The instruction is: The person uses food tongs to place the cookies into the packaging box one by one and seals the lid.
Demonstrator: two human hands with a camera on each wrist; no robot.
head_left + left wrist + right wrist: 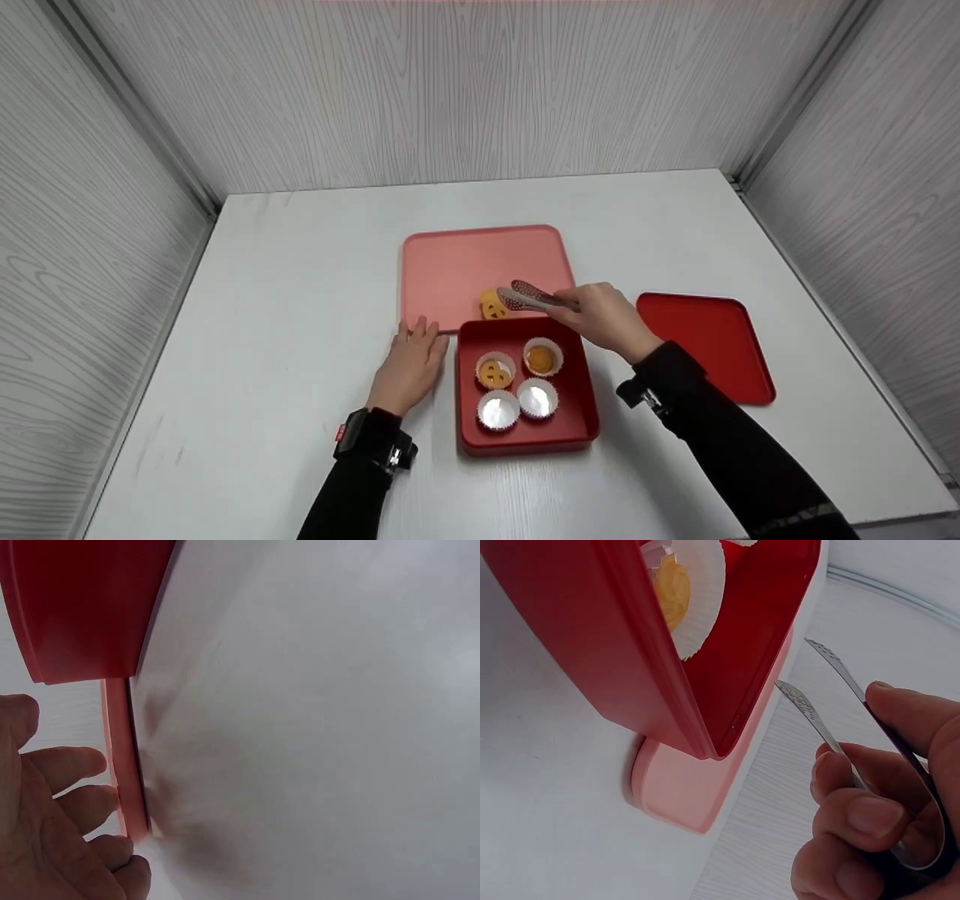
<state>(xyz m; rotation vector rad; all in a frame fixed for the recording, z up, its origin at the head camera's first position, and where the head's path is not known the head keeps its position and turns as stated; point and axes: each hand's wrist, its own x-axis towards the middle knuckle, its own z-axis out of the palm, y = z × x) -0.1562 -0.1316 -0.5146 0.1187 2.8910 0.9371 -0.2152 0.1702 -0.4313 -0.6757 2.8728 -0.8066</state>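
Note:
My right hand grips small metal tongs with perforated tips. In the right wrist view the tongs stand spread, nothing between their tips. Those tips are over the pink tray, close beside a yellow cookie with holes near its front edge. My left hand lies with fingers extended at the tray's near left corner. In front of the tray is a red square box holding several white paper cups. A holed cookie sits in one cup, a round cookie in another.
To the right, beyond my right wrist, a flat red lid or tray lies on the white table. The two front paper cups show bare insides. Grey wood-grain panels enclose the table at the back and both sides.

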